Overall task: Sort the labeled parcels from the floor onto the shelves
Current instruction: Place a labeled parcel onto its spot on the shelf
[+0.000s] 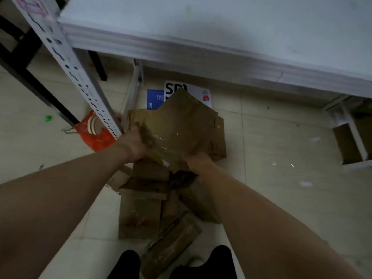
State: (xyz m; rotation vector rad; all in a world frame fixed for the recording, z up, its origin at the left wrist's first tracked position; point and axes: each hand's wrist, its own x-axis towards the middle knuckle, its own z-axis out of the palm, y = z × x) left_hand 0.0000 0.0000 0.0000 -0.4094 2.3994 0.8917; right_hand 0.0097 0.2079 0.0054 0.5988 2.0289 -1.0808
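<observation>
I hold a brown cardboard parcel (181, 125), wrapped in clear tape, above a heap of similar brown parcels (153, 198) on the tiled floor. My left hand (136, 143) grips its left edge with the fingers curled over it. At the parcel's near right corner, my right hand (198, 164) grips from below; its fingers are hidden. The parcel is tilted, its far corner pointing at the white shelf (201, 47) above. No label shows on the upper face.
The shelf's perforated white upright (80, 77) runs down just left of my left hand. An orange bag (94, 135) lies at its foot. A blue packet (155, 98) and a white printed box (201, 93) lie under the shelf. My black shoes (219, 260) stand by the pile.
</observation>
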